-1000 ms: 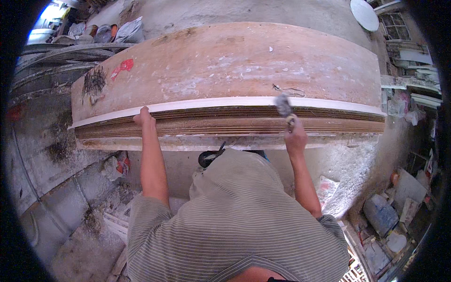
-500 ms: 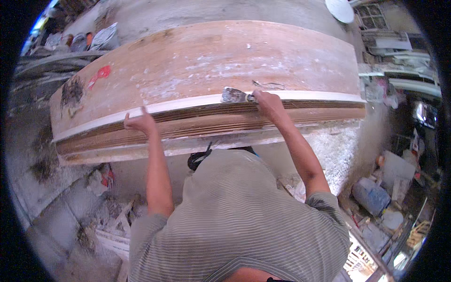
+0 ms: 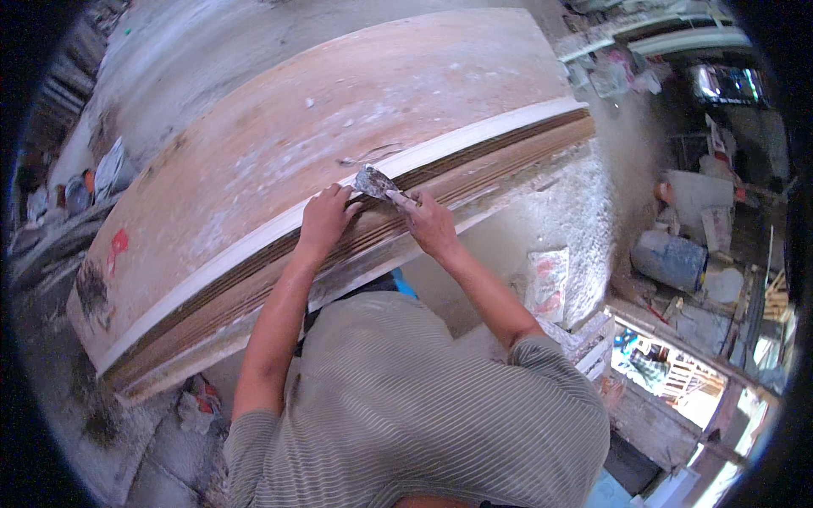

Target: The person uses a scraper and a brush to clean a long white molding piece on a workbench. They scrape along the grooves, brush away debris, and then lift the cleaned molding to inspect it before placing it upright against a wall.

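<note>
A putty knife [image 3: 373, 181] with a smeared metal blade is held in my right hand [image 3: 430, 223], its blade tilted up and left over the edge of a white strip [image 3: 483, 129]. My left hand [image 3: 327, 218] is closed on the strip just left of the blade, fingers over the top and thumb lower at the front. The strip runs along the front edge of a large wooden board [image 3: 254, 161] marked with white smears. Below it show the brown layered edges [image 3: 517, 146] of a stack. My fingers partly hide the knife's handle.
A thin dark loop [image 3: 373, 156] lies on the board near the knife. White rubble [image 3: 576, 220] covers the floor on the right, by a printed sack [image 3: 549, 279]. Beyond stands a blue-grey drum [image 3: 669, 260]. Bags [image 3: 110, 169] sit at the far left.
My left hand has moved right along the strip, close to the knife. My right hand has drawn the knife back and turned its blade up. The view has shifted right and tilted.
</note>
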`<state>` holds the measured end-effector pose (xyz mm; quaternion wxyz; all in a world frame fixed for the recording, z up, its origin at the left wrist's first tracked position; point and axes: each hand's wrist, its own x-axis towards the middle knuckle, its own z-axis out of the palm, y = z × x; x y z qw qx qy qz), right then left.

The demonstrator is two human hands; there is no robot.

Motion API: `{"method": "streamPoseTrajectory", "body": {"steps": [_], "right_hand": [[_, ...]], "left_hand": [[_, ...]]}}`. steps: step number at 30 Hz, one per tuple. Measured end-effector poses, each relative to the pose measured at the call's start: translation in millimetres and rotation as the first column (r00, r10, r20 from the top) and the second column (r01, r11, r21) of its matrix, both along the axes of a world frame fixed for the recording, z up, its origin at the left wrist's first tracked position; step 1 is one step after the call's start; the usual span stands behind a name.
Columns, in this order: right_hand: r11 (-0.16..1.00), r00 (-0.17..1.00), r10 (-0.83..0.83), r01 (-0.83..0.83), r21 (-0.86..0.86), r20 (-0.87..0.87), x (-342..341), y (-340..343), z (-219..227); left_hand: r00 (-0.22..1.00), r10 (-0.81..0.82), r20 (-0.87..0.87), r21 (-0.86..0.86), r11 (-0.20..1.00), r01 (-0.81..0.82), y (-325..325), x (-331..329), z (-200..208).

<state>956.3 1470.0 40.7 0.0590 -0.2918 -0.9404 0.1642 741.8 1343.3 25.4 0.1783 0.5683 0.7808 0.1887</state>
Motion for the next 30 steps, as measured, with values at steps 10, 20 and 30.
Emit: {"method": "streamPoseTrajectory", "body": {"steps": [10, 20, 30], "right_hand": [[0.748, 0.789, -0.614, 0.581, 0.32, 0.004, 181.8, 300.5, -40.4], [0.35, 0.419, -0.9, 0.528, 0.774, 0.121, 426.4, 604.5, -32.7], [0.957, 0.979, 0.195, -0.204, -0.206, -0.065, -18.8, 210.4, 0.0]], "left_hand": [[0.99, -0.095, -0.101, -0.115, 0.99, 0.083, 26.5, 8.0, -6.5], [0.977, -0.204, 0.067, 0.105, 0.975, 0.196, 54.4, -9.7, -40.3], [0.997, 0.01, -0.078, -0.025, 1.0, -0.012, 8.8, 14.2, -36.9]]}}
